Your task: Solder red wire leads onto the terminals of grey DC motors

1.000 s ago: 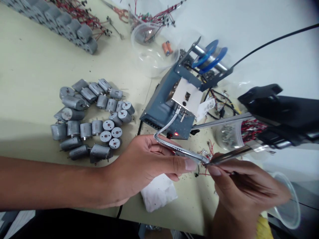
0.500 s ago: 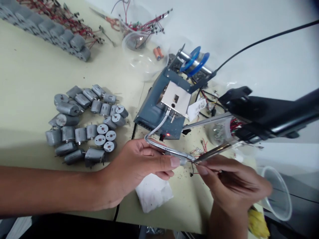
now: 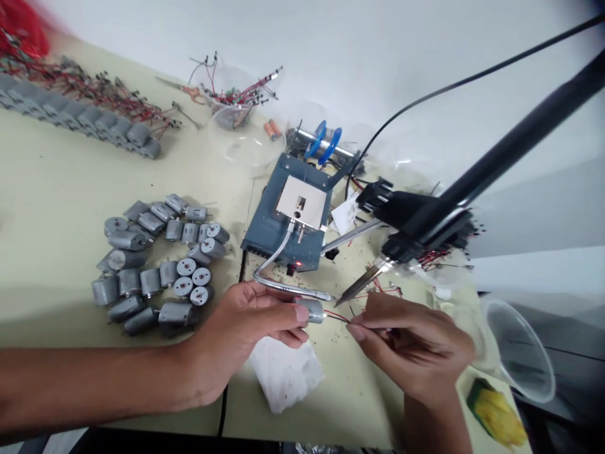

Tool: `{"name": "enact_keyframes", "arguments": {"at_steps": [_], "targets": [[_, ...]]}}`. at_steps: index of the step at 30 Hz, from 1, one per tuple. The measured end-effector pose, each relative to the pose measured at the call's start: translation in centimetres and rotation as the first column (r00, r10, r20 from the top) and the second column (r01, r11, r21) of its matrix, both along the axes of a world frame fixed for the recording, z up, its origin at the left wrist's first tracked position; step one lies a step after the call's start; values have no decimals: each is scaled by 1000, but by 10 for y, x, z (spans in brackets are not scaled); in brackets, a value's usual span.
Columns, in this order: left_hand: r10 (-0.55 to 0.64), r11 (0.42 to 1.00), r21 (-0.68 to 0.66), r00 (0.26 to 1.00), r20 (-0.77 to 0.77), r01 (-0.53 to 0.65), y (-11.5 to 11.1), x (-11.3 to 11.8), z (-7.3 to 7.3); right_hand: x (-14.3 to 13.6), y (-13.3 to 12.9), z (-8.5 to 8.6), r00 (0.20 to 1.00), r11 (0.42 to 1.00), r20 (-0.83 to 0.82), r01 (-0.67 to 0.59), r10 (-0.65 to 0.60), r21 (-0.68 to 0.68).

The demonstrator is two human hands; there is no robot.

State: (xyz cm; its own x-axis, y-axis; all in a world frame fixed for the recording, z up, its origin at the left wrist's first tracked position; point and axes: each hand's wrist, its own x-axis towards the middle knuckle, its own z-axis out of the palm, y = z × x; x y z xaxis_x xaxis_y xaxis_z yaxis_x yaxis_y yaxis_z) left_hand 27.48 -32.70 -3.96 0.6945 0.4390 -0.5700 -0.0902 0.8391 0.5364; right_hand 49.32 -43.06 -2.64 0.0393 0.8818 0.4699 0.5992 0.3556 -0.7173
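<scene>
Left hand (image 3: 236,340): thumb laid over the top, fingers curled beneath, gap closed down to the width of one small grey motor (image 3: 314,311). Motor lies on its side in that grip, above the table (image 3: 57,252), its far end clear of the thumb and pointing toward the other hand.

Right hand (image 3: 420,343): thumb and forefinger pinched tight on thin wires (image 3: 338,316), one red, one dark; remaining fingers folded in. Wires run from the pinch to the motor's end. Whether both are fixed to it is hard to make out at this size.

Soldering iron (image 3: 358,285) slants down from upper right, tip just above the wires, apart from them. Bent metal tube (image 3: 293,289) ends beside the tip, passing over the left hand's fingers. White cloth (image 3: 286,377) on the table below the left hand; loose motors (image 3: 150,280) grouped to its left.

Against half a second ago: the work was then up at the iron's tip, the motor largely hidden behind tube and thumb. Now both hands sit lower than the tip, motor end and wires in plain sight. Grips unchanged.
</scene>
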Motion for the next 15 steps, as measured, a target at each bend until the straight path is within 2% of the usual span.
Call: {"name": "enact_keyframes", "arguments": {"at_steps": [9, 12, 15], "targets": [[-10, 999, 44, 999, -44, 12, -4, -9, 0, 2, 1, 1, 996, 992, 19, -90, 89, 92], [-96, 993, 63, 995, -26, 98, -9, -12, 0, 9, -8, 3, 993, 983, 26, -120, 117, 139], [-266, 961, 78, 964, -24, 267, -12, -11, -1, 21, -23, -1, 997, 985, 16, -80, 78, 152]]}}
